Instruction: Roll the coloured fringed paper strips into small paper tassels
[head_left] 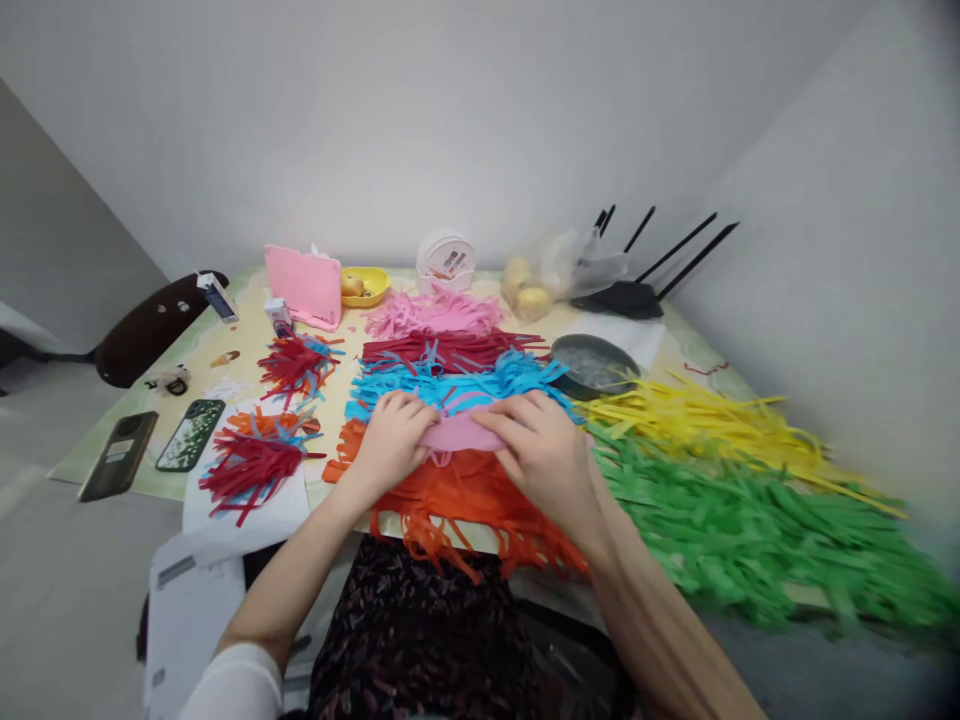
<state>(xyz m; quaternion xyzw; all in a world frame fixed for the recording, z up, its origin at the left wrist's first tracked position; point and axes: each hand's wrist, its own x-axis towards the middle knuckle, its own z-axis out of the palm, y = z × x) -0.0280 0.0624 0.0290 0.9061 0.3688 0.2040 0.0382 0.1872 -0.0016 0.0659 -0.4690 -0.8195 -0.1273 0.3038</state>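
Desk [251, 335] against the wall, covered in cut fringe. Biggest is the green fringe [750, 520] on the right, spilling past the near edge. Orange fringe [465, 485] lies in front of the person, strips hanging off the edge. Yellow fringe [712, 420] sits behind the green. Behind the orange: blue fringe [397, 380], then dark red fringe [457, 350], then pink fringe [435, 312] at the back. Two mixed-colour bundles on the left, near bundle [262, 465] larger than far bundle [300, 365].

Right hand [544, 455]: thumb and fingers pinching the right part of a pink strip [461, 432]. Left hand [397, 435]: fingers curled, gripping its left end. Strip is held over where the blue and orange meet; can't tell if it touches either.

Step in hand looks like spreading or straightening the strip between both hands. Next move likely calls for even, light tension, both pinches kept, and no snagging of loose fringe underneath.
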